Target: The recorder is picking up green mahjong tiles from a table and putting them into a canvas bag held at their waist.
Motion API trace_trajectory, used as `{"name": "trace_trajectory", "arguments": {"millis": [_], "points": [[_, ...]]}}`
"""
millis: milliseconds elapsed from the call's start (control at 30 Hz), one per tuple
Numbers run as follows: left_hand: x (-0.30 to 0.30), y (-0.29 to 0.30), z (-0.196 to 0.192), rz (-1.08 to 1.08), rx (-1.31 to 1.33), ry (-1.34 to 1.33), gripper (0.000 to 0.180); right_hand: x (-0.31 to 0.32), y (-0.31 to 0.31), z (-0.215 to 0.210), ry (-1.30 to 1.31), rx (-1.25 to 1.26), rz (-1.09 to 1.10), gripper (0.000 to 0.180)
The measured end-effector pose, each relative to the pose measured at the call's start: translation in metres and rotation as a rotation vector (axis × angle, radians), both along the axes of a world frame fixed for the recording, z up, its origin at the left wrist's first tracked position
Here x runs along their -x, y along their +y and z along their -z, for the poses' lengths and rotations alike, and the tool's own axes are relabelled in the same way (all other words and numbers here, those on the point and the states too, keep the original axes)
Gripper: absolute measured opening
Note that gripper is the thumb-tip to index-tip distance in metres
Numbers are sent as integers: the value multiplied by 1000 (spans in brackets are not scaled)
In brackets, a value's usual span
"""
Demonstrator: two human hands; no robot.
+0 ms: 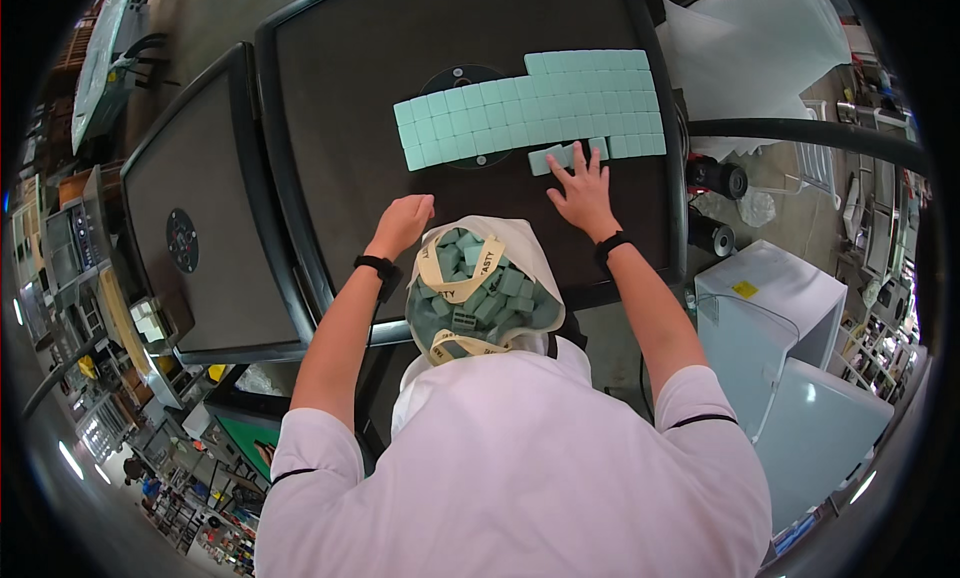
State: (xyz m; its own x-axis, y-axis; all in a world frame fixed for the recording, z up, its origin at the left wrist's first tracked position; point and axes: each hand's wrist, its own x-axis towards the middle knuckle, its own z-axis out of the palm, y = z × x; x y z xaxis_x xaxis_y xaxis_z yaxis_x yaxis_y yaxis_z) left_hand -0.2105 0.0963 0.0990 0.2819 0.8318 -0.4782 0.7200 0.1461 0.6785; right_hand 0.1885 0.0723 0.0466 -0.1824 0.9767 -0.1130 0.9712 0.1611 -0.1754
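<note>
Right hand (583, 190) flat, fingers spread, touching short row of pale green tiles (567, 156) just below main tile block (535, 106) near table (340, 98) far-right edge. Left hand (402, 223) curled, knuckles down on dark tabletop, apart from tiles. White bag (487, 290) of loose tiles at near edge, betw. forearms. Second table (215, 238) adjacent, left.

Dark square table (350, 98) bears rows of pale green tiles (530, 108).

Loose tiles (566, 156): pale green, flat on my counter, a short row under my right fingertips, just below the tile block (540, 103).
</note>
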Motion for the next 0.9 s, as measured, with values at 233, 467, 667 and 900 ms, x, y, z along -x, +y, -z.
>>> {"name": "trace_trajectory", "arguments": {"millis": [233, 467, 667, 900], "points": [[-44, 22, 28, 299, -178, 3, 30, 51, -6, -1, 141, -98, 3, 67], [-80, 60, 31, 445, -118, 25, 20, -9, 30, 8, 270, -239, 232, 56], [-127, 76, 29, 532, -25, 105, 34, -12, 35, 20, 399, -96, 258, 47], [-147, 69, 41, 486, -117, 203, 46, -14, 20, 27, 611, -55, 472, 28]]}}
